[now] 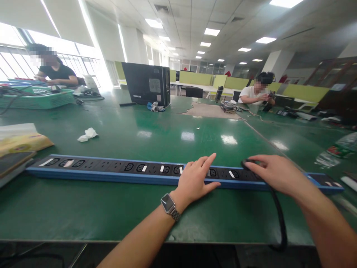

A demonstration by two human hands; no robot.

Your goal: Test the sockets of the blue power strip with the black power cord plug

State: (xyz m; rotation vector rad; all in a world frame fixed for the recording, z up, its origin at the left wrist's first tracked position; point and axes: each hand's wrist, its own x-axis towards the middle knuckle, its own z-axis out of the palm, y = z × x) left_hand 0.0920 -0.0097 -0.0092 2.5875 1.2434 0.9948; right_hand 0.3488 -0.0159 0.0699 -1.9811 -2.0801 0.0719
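A long blue power strip [106, 178] with a black socket face lies across the green table, and small white stickers mark some of its sockets. My left hand [195, 176], with a watch [168, 203] on the wrist, rests on the strip right of its middle, thumb and fingers apart. Toward the strip's right end, my right hand [275, 173] grips a black plug [247, 163] between thumb and fingers, just over the sockets. From that hand a thick black cable [280, 219] hangs past the table's front edge. Whether the plug touches a socket is hidden.
A black computer case [149, 83] stands at the back with gloves [155, 107] beside it. Crumpled tissue [87, 134] lies behind the strip. A green basket [52, 99] is far left, a plastic bottle [340, 149] right. Two people sit across the table.
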